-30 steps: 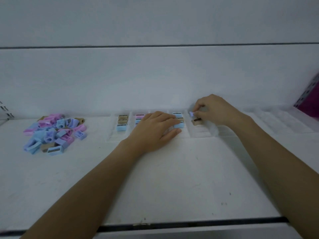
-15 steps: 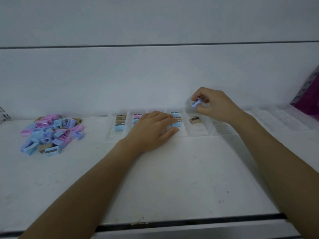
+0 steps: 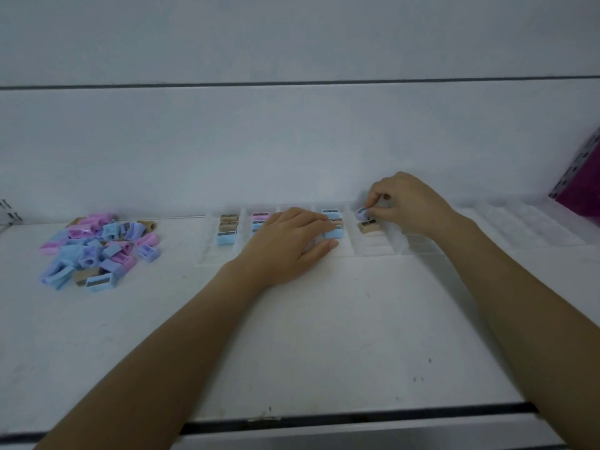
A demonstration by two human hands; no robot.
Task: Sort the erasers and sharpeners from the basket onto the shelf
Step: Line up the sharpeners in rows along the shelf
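Fingers (image 3: 373,206) of my right hand (image 3: 409,203) are curled tight, pinching a lilac sharpener (image 3: 361,212) just beyond a brown sharpener (image 3: 368,226) that lies in the clear tray (image 3: 376,250); I cannot tell whether the two touch. My left hand (image 3: 285,241) lies flat on the tray further left, fingers straight and together, tips touching a blue sharpener (image 3: 334,234). The loose pile of sharpeners (image 3: 97,248) lies well apart at far left on the white shelf (image 3: 324,336). The shelf runs wide between tray and near edge. The back wall (image 3: 292,151) stands just behind the tray, and a magenta box (image 3: 584,190) sits far right.
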